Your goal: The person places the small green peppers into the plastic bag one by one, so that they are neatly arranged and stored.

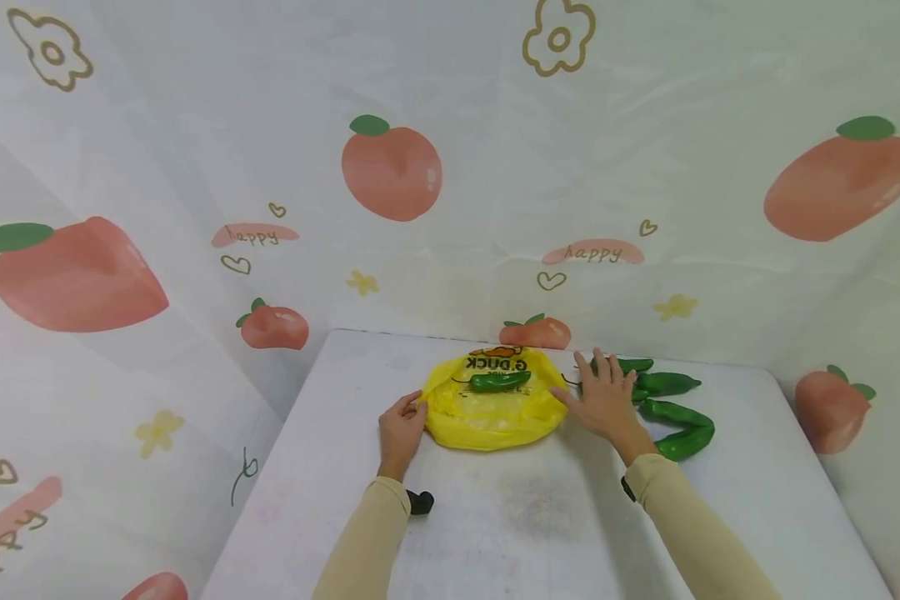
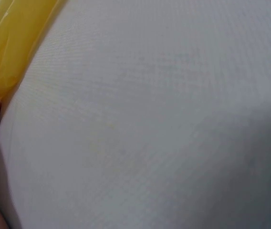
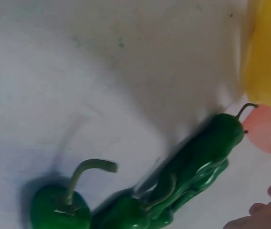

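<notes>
A yellow plastic bag (image 1: 487, 432) with black "G.DUCK" print lies on the white table, its opening spread into a ring. One green pepper (image 1: 498, 382) rests on it, inside the rim. At the bag's left edge my left hand (image 1: 402, 431) pinches the plastic; the left wrist view shows a fingertip against the yellow bag (image 2: 11, 43). My right hand (image 1: 607, 404), fingers spread, hovers over several green peppers (image 1: 667, 383) right of the bag, its thumb near the bag's right edge. In the right wrist view these peppers (image 3: 197, 150) lie bunched, stems showing.
A bent green pepper (image 1: 693, 433) lies nearest me in the pile. A small black object (image 1: 420, 502) shows beside my left forearm. Behind the table (image 1: 510, 517) hangs a white curtain (image 1: 480, 275) printed with peaches, also covering the sides.
</notes>
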{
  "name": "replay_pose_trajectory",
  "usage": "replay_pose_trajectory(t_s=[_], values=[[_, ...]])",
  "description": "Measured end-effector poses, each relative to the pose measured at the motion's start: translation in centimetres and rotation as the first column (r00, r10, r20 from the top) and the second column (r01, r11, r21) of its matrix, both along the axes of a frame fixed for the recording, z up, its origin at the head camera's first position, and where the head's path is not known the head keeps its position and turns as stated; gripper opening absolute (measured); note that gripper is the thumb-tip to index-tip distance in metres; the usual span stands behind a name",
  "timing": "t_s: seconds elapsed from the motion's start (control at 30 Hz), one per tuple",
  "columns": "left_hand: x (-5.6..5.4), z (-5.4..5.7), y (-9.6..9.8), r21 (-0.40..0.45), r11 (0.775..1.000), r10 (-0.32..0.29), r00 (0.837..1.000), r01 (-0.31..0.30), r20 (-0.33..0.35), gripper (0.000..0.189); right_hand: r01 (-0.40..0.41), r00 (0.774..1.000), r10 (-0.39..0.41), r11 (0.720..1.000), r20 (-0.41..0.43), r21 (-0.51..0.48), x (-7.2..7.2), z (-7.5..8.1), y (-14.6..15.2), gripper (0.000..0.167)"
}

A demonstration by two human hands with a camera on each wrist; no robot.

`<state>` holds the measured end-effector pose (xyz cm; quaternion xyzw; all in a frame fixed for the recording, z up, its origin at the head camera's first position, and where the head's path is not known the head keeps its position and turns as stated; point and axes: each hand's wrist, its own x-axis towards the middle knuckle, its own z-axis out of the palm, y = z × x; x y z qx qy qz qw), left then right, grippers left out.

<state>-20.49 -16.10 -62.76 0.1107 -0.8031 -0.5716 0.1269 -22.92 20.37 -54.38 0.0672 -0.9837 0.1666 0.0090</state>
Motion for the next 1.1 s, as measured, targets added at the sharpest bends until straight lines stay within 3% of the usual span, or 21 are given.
replay_pose_trajectory(t_s=[0.33, 0.47, 0.87, 1.1], values=[[0.0, -0.1, 0.1, 0.015, 1.000, 0.015, 1.000, -0.016, 0.013, 0.025, 0.019, 0.998, -0.019, 1.000, 0.060, 0.009, 0.2, -0.9, 2.5, 0.090], [0.0, -0.1, 0.2, 0.001, 1.000, 0.019, 1.000, -0.019, 0.010, 0.025, 0.030, 0.999, -0.030, 1.000, 0.036, 0.005, 0.2, -1.1, 3.2, 0.089], [-0.4, -0.3, 0.0, -0.009, 1.000, 0.010, 1.000, -0.011, -0.005, 0.025, 0.073, 0.996, -0.067, 0.989, 0.055, -0.126, -1.0, -2.3, 5.1, 0.076], [-0.5, -0.6, 0.0, -0.014, 1.000, 0.020, 1.000, -0.020, 0.011, 0.024, 0.109, 0.992, -0.099, 0.984, 0.078, -0.138, -1.2, -3.0, 5.4, 0.069]])
